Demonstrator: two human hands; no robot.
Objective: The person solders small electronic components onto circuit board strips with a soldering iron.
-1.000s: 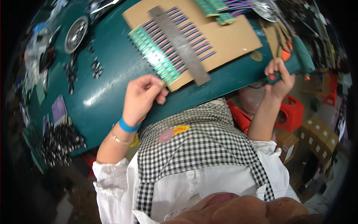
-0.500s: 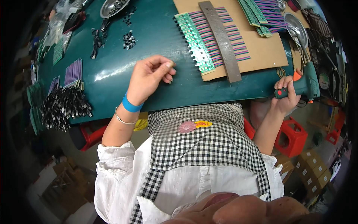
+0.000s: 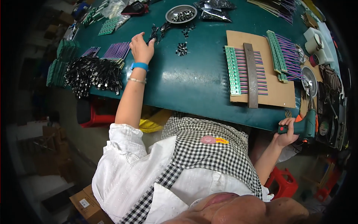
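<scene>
A round metal dish [image 3: 181, 13] of small parts sits near a cardboard sheet [image 3: 276, 93] bearing a metal bar [image 3: 251, 74].

There is one view, taken from the person's head and looking steeply down over the chest and checked apron [image 3: 212, 156] to the green bench [image 3: 194, 82]. The bench's near edge runs across the middle of the picture, its far edge close to the top. The wide lens bends straight edges toward the dark round rim. The torso fills the lower half, very near; the bench top lies farther off, within arm's reach. No second view shares the scene.
</scene>
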